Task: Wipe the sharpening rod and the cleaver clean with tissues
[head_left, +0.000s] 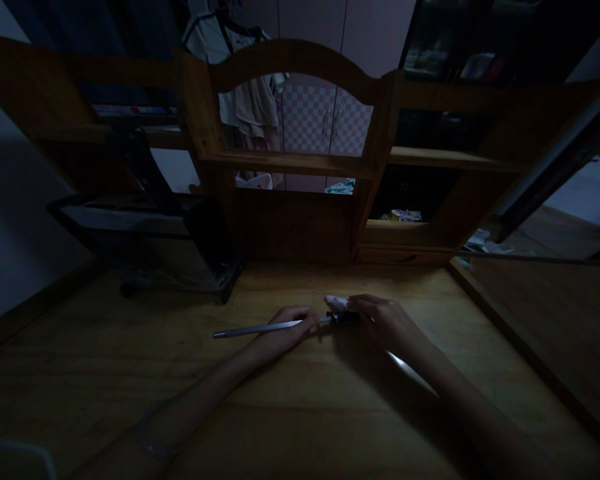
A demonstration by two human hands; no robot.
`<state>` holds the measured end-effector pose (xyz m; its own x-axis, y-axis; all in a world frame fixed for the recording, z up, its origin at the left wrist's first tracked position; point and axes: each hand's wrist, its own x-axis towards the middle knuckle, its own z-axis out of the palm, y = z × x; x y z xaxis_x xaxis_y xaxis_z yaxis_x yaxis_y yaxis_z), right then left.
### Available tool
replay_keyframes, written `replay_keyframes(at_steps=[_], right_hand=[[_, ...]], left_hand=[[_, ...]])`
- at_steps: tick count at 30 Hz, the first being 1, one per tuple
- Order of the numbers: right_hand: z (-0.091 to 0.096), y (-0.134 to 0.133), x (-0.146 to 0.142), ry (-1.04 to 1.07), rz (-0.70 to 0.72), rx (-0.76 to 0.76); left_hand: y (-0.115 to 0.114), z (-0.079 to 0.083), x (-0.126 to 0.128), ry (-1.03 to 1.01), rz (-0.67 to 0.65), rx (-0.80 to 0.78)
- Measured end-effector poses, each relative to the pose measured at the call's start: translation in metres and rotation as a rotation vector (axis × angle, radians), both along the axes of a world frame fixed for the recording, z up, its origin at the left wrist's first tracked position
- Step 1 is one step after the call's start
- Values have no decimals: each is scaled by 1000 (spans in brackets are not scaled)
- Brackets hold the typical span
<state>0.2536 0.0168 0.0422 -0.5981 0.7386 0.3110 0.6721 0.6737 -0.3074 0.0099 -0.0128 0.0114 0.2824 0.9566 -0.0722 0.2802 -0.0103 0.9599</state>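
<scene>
A slim silver rod (260, 329) with a black handle (344, 317) is held slightly above the wooden desk, roughly level across my view. My left hand (295, 320) is closed around the rod's shaft, near the handle. At the other side, my right hand (377, 312) has its fingers bent over the black handle, hiding its far end. A crumpled whitish piece (336, 303), like tissue or cloth, shows beside the right fingertips; whether they pinch it I cannot tell. Under the right wrist lies a bright white streak (405, 363), its source hidden.
The wooden desk (130, 373) spreads beneath both arms. A black-framed stand (170, 247) stands at the back left. Behind rises a wooden shelf unit (295, 163) with a small drawer (405, 257). A pale curved edge (20, 445) shows at the lower left. The room is dim.
</scene>
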Motion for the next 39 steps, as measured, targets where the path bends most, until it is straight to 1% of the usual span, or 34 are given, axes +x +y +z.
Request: replay_keyframes(at_steps=[3, 6, 9, 12, 15, 20, 26, 29, 32, 36, 39], right_hand=[[-2, 3, 1, 5, -41, 22], [-3, 2, 0, 52, -46, 43], [-2, -2, -3, 64, 34, 20], [-1, -4, -4, 31, 128, -10], [-4, -2, -1, 17, 158, -1], [-6, 5, 3, 103, 113, 30], [0, 1, -1, 271, 75, -20], [0, -1, -5, 289, 62, -41], [-5, 0, -6, 288, 46, -28], [-12, 2, -5, 299, -56, 23], [-10, 3, -2, 325, -149, 77]], left_hand=[[0, 3, 0, 21, -1, 15], [-1, 8, 1, 13, -10, 3], [-2, 8, 1, -11, -26, -26], [-2, 5, 0, -41, -22, -18], [-1, 2, 0, -35, -23, 8], [2, 0, 0, 0, -19, 1], [2, -5, -1, -26, -24, 2], [2, -4, -1, -23, -19, 13], [1, -2, 0, -52, -15, 29], [0, 3, 1, -100, -21, -2], [1, 3, 0, -78, -19, -21]])
